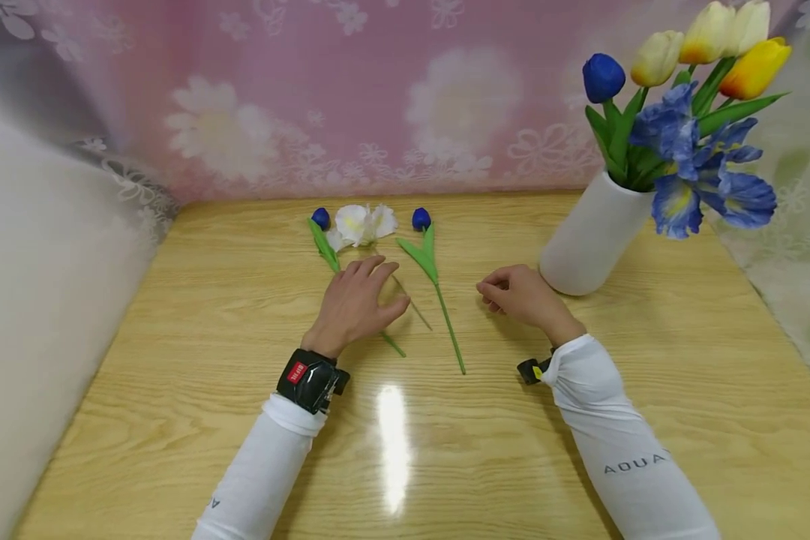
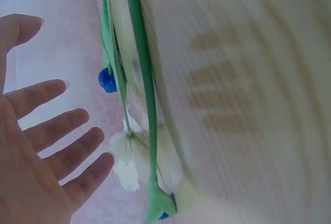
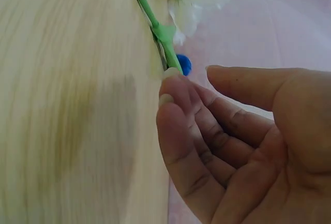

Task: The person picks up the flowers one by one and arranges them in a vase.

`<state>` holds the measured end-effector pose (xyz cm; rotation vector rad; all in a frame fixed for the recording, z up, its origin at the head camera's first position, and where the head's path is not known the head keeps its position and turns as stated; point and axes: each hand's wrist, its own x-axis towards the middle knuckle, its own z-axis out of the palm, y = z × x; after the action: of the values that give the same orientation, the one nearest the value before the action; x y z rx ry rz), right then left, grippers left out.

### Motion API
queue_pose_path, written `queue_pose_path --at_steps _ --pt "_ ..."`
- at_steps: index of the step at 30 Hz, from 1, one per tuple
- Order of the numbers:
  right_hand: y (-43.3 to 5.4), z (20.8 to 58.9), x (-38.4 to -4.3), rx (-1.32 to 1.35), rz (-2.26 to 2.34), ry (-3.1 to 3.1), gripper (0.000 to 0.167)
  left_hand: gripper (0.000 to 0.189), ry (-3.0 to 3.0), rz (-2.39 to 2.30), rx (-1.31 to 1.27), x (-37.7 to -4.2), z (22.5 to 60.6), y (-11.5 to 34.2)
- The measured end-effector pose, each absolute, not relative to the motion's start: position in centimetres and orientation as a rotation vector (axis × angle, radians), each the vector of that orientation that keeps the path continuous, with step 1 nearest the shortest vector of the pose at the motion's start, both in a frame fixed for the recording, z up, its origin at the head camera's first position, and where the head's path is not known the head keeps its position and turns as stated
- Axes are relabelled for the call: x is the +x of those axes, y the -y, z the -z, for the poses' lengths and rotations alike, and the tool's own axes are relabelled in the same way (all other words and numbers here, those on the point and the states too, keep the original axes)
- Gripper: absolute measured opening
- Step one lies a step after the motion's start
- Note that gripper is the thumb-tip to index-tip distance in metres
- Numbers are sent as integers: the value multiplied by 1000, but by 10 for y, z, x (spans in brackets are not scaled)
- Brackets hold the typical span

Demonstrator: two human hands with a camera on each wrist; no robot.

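Observation:
My left hand is over the flower stems with its fingers spread, and the left wrist view shows a bare palm. Beneath and beyond it lie a blue tulip with green leaves and a white flower on a thin stem. A second blue tulip lies between my hands, its green stem pointing toward me. My right hand is by the base of the white vase, fingers loosely curled and holding nothing. The left hand hides part of the first tulip's stem.
The vase at the right holds cream tulips, a yellow tulip, a blue tulip and large blue irises hanging over its rim. A pink flowered cloth hangs behind the wooden table.

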<state>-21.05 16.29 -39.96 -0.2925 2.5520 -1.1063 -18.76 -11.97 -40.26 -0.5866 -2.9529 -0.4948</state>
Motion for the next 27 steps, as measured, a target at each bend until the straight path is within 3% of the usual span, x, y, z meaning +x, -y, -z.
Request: queue_pose_path --at_steps 19,27 --pt "-105 408 -215 -356 960 -2567 24 58 2979 457 -515 -178 405 144" --pt "-89 403 -223 -336 734 -2697 40 61 2985 443 -466 -177 404 150"
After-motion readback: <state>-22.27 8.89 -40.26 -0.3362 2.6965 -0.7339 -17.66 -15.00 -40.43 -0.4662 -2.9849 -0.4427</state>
